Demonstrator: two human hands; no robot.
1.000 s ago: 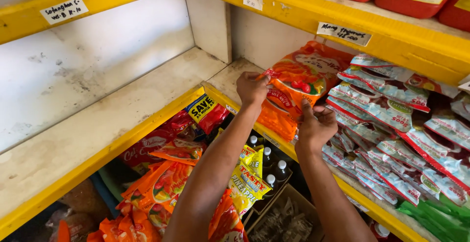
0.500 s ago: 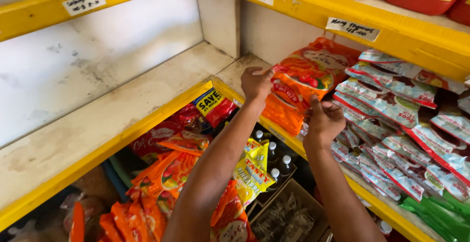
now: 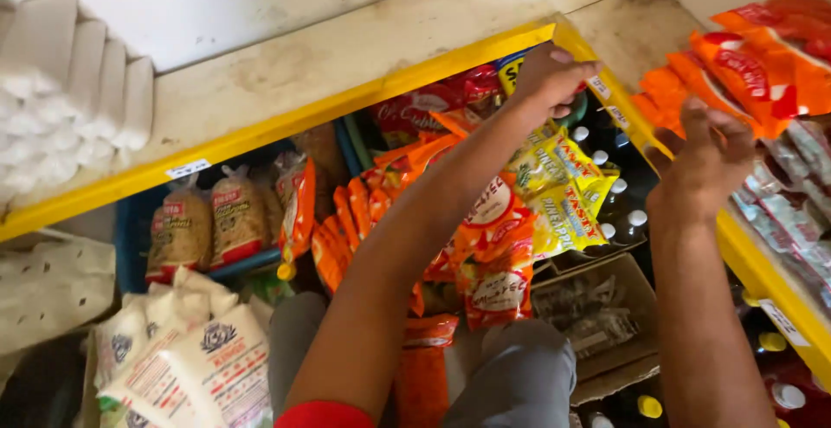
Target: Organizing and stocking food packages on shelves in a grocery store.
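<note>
My right hand (image 3: 705,155) grips the lower end of a stack of orange snack packets (image 3: 753,64) lying on the right shelf, fingers over their edge. My left hand (image 3: 550,77) hovers at the yellow front edge of the shelf (image 3: 363,103), near the corner, its fingers curled with nothing visible in them. Below my left forearm hang strips of orange packets (image 3: 485,255) and yellow packets (image 3: 563,194).
Red-and-white sachets (image 3: 783,212) lie right of the orange stack. Below are dark bottles with white caps (image 3: 619,186), a cardboard box (image 3: 597,315), a blue crate (image 3: 134,229) of brown packets, white sacks (image 3: 199,359) and white rolls (image 3: 61,99) at upper left.
The camera has tipped down toward the floor goods. My left hand has come off the orange packets back to the shelf edge; my right hand has shifted onto the packets' lower end.
</note>
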